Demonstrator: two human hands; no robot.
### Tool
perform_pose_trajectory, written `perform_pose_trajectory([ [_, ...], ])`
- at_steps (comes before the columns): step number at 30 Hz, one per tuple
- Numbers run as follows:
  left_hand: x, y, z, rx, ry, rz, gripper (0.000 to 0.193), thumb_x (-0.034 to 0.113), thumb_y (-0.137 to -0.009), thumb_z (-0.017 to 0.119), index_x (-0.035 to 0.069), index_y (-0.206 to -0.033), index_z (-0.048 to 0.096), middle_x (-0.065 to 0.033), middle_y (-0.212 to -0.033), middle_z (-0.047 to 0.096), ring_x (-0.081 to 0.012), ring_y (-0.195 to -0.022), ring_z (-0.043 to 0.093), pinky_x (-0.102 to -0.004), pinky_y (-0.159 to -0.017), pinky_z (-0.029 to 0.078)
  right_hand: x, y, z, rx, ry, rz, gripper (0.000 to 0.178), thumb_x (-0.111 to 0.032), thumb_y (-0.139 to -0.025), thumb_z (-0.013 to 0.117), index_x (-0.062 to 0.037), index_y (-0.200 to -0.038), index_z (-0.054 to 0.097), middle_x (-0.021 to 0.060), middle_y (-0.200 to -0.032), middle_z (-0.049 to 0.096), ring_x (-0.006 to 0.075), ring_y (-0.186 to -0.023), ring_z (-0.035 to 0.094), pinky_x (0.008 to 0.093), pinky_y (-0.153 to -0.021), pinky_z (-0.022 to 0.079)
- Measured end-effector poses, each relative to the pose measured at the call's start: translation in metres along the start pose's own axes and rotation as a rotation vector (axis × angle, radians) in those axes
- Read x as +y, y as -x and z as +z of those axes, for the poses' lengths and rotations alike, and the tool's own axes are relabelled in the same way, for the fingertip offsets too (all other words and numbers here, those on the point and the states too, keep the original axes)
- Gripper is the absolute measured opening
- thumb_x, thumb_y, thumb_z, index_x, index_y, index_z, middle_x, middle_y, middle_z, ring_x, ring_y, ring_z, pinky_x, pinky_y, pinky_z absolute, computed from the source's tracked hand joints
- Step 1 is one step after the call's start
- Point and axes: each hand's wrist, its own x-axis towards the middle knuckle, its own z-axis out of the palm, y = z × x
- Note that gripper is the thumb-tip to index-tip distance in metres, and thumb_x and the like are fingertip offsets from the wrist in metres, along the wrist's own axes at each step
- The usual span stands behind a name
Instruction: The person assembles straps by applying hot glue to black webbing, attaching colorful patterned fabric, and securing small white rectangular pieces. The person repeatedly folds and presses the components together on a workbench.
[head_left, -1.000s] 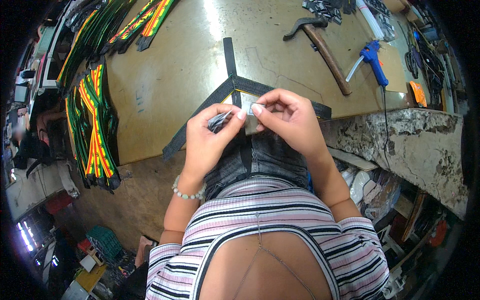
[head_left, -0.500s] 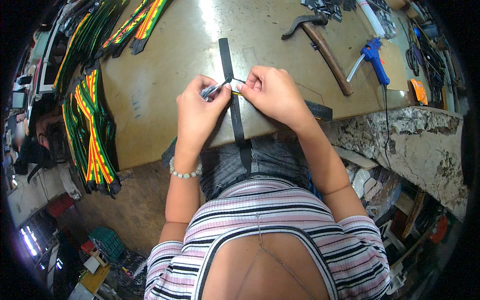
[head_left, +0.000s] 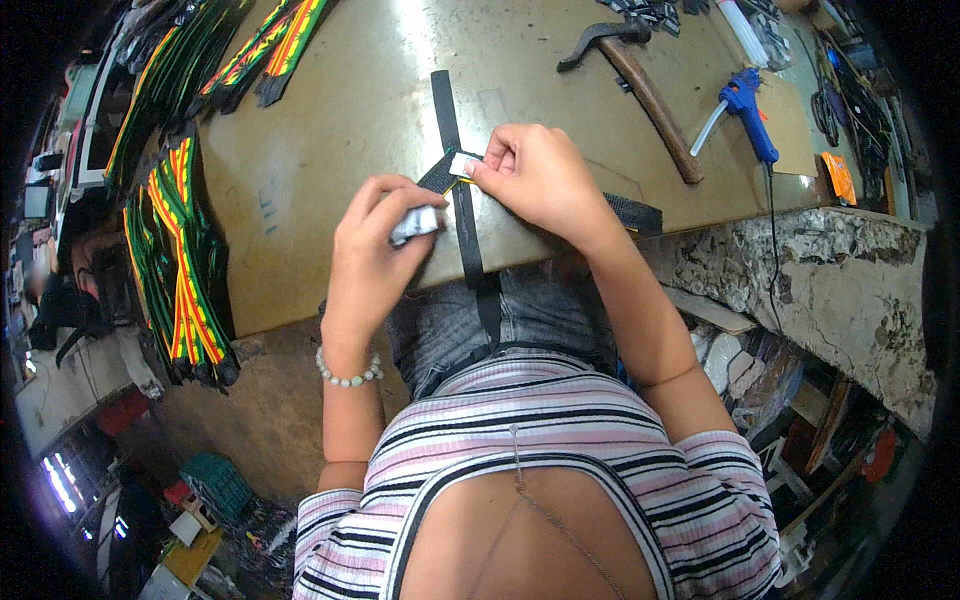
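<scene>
Just above the table's near edge, my right hand point(head_left: 540, 185) pinches a small white label point(head_left: 462, 165) between thumb and fingers. The label rests against a dark woven strap point(head_left: 437, 179) with a yellow edge, which crosses a long black strap point(head_left: 445, 112). That long strap runs down over the table edge toward my lap. To the left, my left hand point(head_left: 372, 240) is closed on a small bundle of white labels point(head_left: 417, 225) with dark marks, slightly blurred. The far end of a dark strap point(head_left: 635, 214) shows beyond my right wrist.
A hammer point(head_left: 650, 108) and a blue glue gun point(head_left: 742, 108) with a cord lie at the right, near an orange packet point(head_left: 838, 178). Colourful patterned straps point(head_left: 183, 250) are piled at the left. Black buckles point(head_left: 645, 12) lie at the far side.
My left hand has moved down and left, away from the strap, taking the white bundle with it. My right hand stays at the crossing, and the white label shows more fully.
</scene>
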Motion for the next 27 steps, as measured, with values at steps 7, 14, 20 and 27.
perform_pose_trajectory([
  [7, -0.01, -0.002, 0.018, 0.076, 0.042, 0.023, 0.018, 0.001, -0.074, 0.076, 0.002, -0.091, 0.07, -0.0122, -0.086, 0.068, -0.0277, -0.078, 0.067, -0.0339, -0.071, 0.053, -0.001, 0.0, -0.002, -0.021, -0.009, 0.013, 0.025, -0.025, -0.078, 0.075, -0.0013, -0.074, 0.068, 0.0198, -0.072, 0.068, 0.0359, -0.07, 0.068, 0.0425, -0.068, 0.054],
  [14, -0.004, -0.019, 0.026, 0.152, -0.005, -0.231, 0.016, 0.01, -0.079, 0.077, -0.001, -0.088, 0.07, -0.0173, -0.084, 0.068, -0.0283, -0.074, 0.068, -0.035, -0.069, 0.052, 0.0, -0.002, 0.0, -0.007, -0.002, -0.005, 0.025, -0.024, -0.078, 0.075, -0.0011, -0.073, 0.067, 0.0201, -0.072, 0.067, 0.0375, -0.071, 0.068, 0.0435, -0.068, 0.054],
  [20, -0.001, -0.025, 0.023, 0.045, -0.003, -0.376, 0.02, 0.016, -0.079, 0.076, 0.0, -0.09, 0.067, -0.0174, -0.08, 0.069, -0.0309, -0.07, 0.068, -0.0379, -0.067, 0.052, -0.005, 0.008, -0.004, 0.032, 0.051, -0.104, 0.02, -0.018, -0.078, 0.073, -0.0006, -0.083, 0.065, 0.0193, -0.078, 0.066, 0.0387, -0.077, 0.066, 0.044, -0.073, 0.053],
  [27, -0.003, -0.019, 0.028, 0.118, -0.097, -0.275, 0.028, 0.025, -0.082, 0.076, 0.003, -0.096, 0.065, -0.0174, -0.085, 0.069, -0.0341, -0.076, 0.068, -0.0419, -0.067, 0.052, -0.016, -0.03, -0.012, -0.009, -0.047, -0.466, 0.019, -0.004, -0.081, 0.065, -0.0024, -0.099, 0.069, 0.0143, -0.083, 0.064, 0.0252, -0.075, 0.065, 0.0359, -0.067, 0.052],
])
